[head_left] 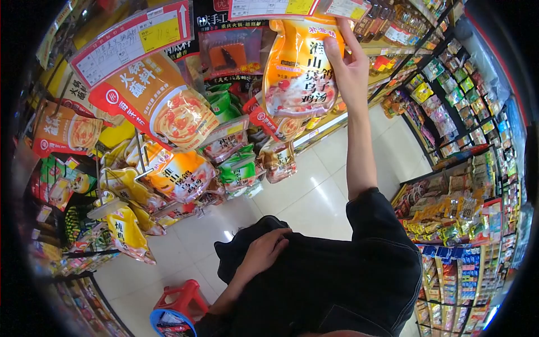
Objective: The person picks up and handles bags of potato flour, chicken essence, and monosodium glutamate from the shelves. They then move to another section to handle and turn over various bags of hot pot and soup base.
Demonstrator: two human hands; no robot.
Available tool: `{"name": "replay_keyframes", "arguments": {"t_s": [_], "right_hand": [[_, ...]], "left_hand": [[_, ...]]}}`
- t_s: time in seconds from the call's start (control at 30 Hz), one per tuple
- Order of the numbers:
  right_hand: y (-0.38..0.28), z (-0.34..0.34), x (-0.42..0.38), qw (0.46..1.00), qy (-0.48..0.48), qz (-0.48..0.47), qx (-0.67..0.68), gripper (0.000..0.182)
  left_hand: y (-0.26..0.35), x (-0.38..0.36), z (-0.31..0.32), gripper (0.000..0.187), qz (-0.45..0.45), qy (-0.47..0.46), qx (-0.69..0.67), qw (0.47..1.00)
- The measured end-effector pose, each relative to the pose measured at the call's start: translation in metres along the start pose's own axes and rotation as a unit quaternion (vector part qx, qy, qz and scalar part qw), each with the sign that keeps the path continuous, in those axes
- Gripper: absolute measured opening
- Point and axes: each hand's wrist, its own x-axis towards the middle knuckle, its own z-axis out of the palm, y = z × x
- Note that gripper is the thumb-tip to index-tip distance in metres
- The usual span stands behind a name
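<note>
At the top centre, my right hand is closed on the edge of an orange and white food packet, thumb on its front. The packet hangs upright before the rack, beside a black packet. My left hand rests against the dark clothing at my waist, its fingers together; nothing shows in it. A similar orange packet hangs on the rack left of centre, below a large orange sauce packet. Green packets hang beside it.
A red stool and a blue-rimmed bucket stand on the tiled floor at the lower left. Price tags stick out over the rack. Stocked shelves line the right side.
</note>
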Motion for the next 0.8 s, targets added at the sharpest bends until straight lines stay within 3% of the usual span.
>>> {"name": "replay_keyframes", "arguments": {"t_s": [0.13, 0.27, 0.43, 0.53, 0.8], "right_hand": [[-0.011, -0.006, 0.002, 0.998, -0.021, -0.016, -0.06, 0.055], [-0.017, -0.011, 0.004, 0.997, -0.039, 0.041, -0.057, 0.055], [-0.027, -0.012, 0.004, 0.998, -0.046, 0.048, -0.014, 0.053], [-0.031, -0.013, 0.004, 0.994, -0.038, 0.099, 0.017, 0.054], [-0.028, -0.019, 0.006, 0.995, -0.07, 0.063, -0.022, 0.052]], "left_hand": [[-0.007, 0.002, 0.005, 0.033, 0.022, 0.018, 0.003, 1.0], [-0.008, 0.003, 0.004, 0.033, 0.029, 0.018, -0.007, 0.999], [-0.008, 0.008, 0.004, 0.032, 0.023, 0.002, 0.003, 1.0], [-0.005, 0.008, 0.004, 0.033, 0.021, 0.003, 0.007, 1.0], [-0.005, 0.011, 0.007, 0.032, 0.016, -0.001, 0.017, 1.0]]}}
